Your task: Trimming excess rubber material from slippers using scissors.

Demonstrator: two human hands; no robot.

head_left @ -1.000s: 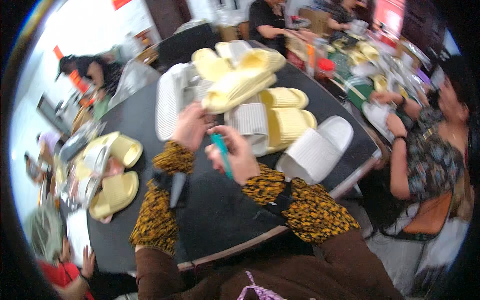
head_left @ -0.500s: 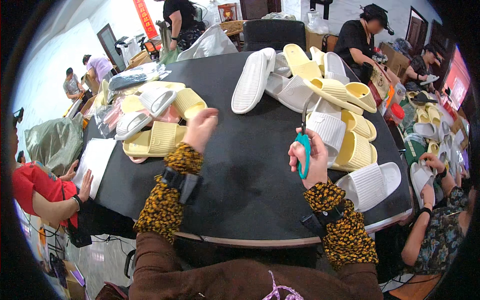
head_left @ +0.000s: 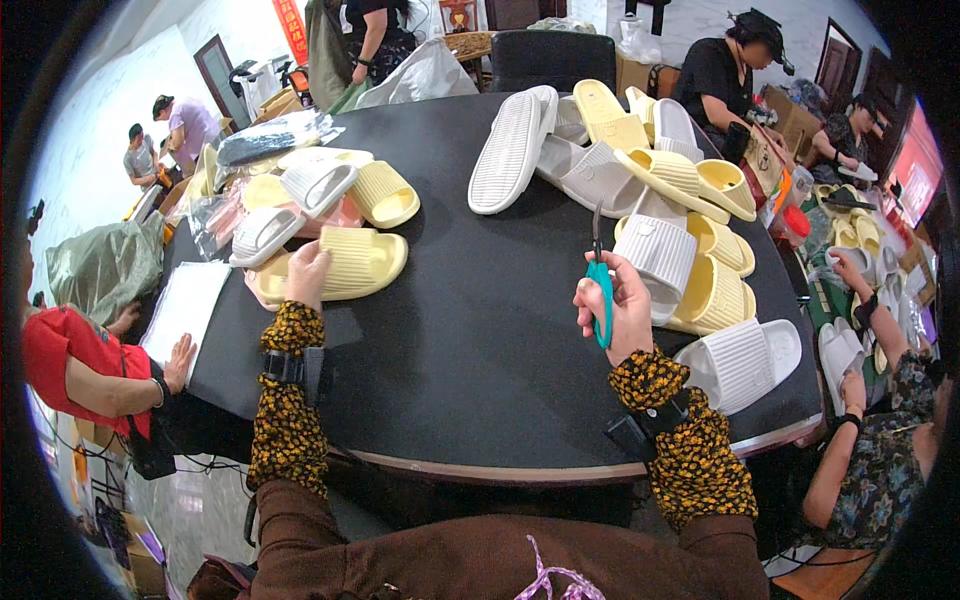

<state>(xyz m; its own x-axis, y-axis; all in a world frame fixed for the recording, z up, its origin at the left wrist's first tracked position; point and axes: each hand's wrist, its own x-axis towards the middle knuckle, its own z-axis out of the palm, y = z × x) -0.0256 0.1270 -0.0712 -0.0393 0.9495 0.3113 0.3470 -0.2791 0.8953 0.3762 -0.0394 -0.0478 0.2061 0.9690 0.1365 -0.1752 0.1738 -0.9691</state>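
The yellow slipper point(head_left: 368, 262) lies at the near edge of the left-hand pile on the black table point(head_left: 480, 380), its long axis running roughly left to right across the person's front. The left hand point(head_left: 308, 274) is the nearer by far — it meets the slipper on the near side, left of its middle, so most of the slipper's visible length reaches out to the right of the fingers. Whether those fingers are closed on it I cannot tell. The right hand point(head_left: 622, 305), well apart on the other side, is wrapped around teal-handled scissors point(head_left: 601, 285) — blades pointing away from the body, beside a ribbed whitish slipper point(head_left: 655, 248).
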